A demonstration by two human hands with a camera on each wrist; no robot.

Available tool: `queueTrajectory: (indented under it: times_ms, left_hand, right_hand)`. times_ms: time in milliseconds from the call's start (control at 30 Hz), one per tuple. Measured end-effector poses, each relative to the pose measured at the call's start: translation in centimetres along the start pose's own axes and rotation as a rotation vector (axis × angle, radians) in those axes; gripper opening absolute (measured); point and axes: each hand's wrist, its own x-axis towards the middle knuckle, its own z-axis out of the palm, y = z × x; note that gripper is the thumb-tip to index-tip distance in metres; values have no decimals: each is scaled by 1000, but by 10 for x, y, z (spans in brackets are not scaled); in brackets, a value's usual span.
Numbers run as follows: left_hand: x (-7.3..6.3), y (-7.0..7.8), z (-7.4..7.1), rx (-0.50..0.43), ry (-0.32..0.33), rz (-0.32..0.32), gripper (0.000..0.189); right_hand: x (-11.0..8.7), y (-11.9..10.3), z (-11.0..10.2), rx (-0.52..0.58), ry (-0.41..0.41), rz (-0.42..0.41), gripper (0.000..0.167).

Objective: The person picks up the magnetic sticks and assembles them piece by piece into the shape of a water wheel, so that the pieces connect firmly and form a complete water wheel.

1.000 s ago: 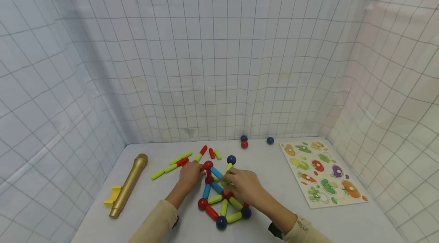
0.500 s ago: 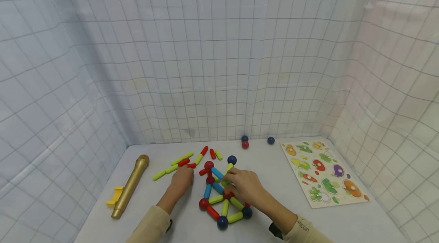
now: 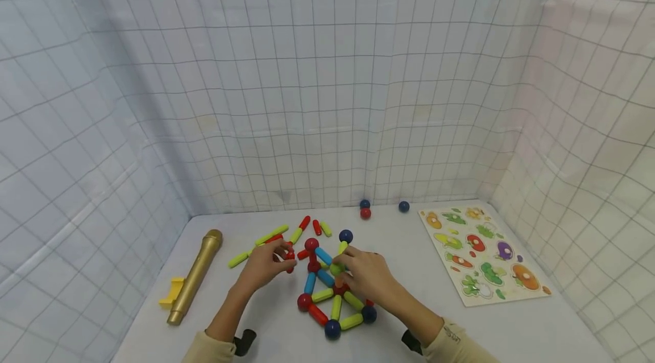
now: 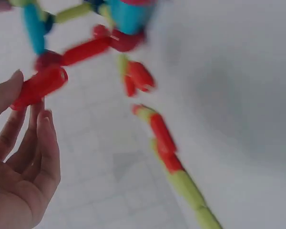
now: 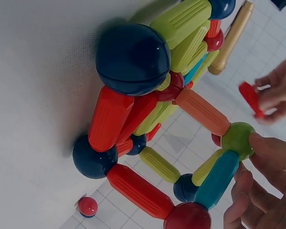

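Observation:
My left hand pinches a short red magnetic rod between thumb and fingers, left of a built structure of magnetic rods and balls. The rod stands roughly upright in the head view, apart from the structure. With thumb and fingertips my right hand holds the structure's green ball. Joined to that ball are an orange rod and a blue rod. Dark blue balls, red balls and yellow-green rods form the base. The right hand hides part of the structure's right side.
Loose yellow-green and red rods lie behind my left hand. A golden microphone and a yellow piece are at the left. Loose balls sit at the back, and a vegetable puzzle board lies right.
My left hand has moved left from the structure to the loose rods, picked up a red rod and raised it slightly. My right hand stays on the green ball.

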Motion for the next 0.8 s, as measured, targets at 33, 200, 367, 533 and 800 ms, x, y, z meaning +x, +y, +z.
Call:
queueTrajectory:
  times_ms: [33,200,367,533,800]
  left_hand:
    - [-5,6,-2,-51,8,12,21]
    - [-21,30,2,-168,31,81,22]
    - [-27,37,16,-169,22,148,20]
    - [-26,34,25,-162,-43,207,23]
    - [4,-8,7,95,-44,42,20]
  right_hand:
    - [0,0,0,-2,-2,3,25]
    - [1,-1,-1,-2,-13,16,25]
    - [1,-1,-1,2,-8,5,23]
    - [0,-2,-1,0,8,-6,22]
    - [1,-2,-1,-1,-1,0,23]
